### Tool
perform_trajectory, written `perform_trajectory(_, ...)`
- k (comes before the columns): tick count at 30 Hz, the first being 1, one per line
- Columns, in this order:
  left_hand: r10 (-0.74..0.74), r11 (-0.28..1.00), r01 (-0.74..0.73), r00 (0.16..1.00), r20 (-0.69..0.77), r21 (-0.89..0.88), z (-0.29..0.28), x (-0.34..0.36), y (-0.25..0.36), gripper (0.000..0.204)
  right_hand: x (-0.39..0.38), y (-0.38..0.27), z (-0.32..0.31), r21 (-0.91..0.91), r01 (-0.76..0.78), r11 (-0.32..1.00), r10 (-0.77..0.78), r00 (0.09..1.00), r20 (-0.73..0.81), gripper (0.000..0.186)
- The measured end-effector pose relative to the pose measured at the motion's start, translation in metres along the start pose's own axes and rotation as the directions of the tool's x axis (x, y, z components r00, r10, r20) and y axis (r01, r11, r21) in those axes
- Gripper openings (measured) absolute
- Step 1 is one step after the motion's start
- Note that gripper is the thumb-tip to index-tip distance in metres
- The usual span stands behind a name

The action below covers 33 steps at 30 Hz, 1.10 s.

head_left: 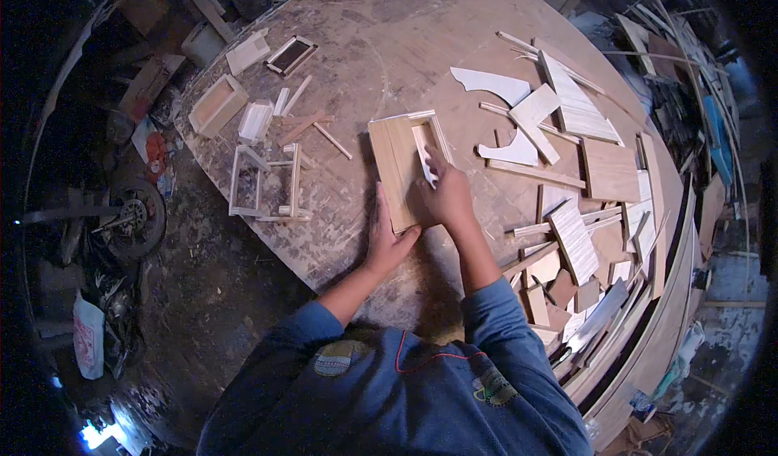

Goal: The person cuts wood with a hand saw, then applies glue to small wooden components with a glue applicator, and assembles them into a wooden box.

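Observation:
A shallow pale wooden box point(395, 156) is in front of me, with a flat panel on its left side and a narrow open recess along its right. My left hand point(389, 241) is closed around its near left corner, the thumb along the near edge and the fingers up the left side. Over the recess is my right hand point(450, 195), its index finger stretched toward the inside and its thumb apart from it. Its other fingers are partly hidden. I cannot tell whether the box rests fully on the worktable point(348, 75).
Small wooden frames point(271, 182), open boxes point(219, 106) and loose sticks lie to the left. Cut boards point(609, 170), curved white pieces point(491, 85), strips and a handsaw point(598, 316) crowd the right. Beyond the table's left edge stands a wheel point(134, 217).

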<state>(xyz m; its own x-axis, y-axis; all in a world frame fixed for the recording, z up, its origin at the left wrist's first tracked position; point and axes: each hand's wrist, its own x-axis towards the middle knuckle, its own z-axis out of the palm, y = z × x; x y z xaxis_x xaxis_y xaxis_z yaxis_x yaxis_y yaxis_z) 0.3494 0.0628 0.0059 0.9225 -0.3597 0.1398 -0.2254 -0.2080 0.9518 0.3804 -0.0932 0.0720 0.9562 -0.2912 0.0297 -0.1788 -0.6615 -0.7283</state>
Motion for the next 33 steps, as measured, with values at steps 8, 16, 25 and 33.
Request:
perform_trajectory(8,-0.162,0.883,0.198,0.980,0.119,-0.425,-0.012,0.002,0.021,0.096,0.029,-0.004,0.002,-0.056,-0.053,0.997,0.054,0.998,0.027,0.066)
perform_trajectory(16,-0.138,0.813,0.175,0.984,0.108,-0.555,-0.020,0.004,0.003,0.089,0.068,-0.005,0.005,-0.157,0.331,0.931,-0.330,0.943,0.030,0.067)
perform_trajectory(25,-0.038,0.962,0.051,0.998,0.055,-0.269,-0.023,0.008,0.004,0.086,0.074,-0.009,0.003,-0.175,0.322,0.930,-0.324,0.946,0.019,0.067)
perform_trajectory(33,0.101,0.982,-0.111,0.992,0.073,0.154,-0.018,0.028,0.017,0.093,0.085,-0.004,0.000,-0.231,0.339,0.912,-0.334,0.940,0.061,0.066)
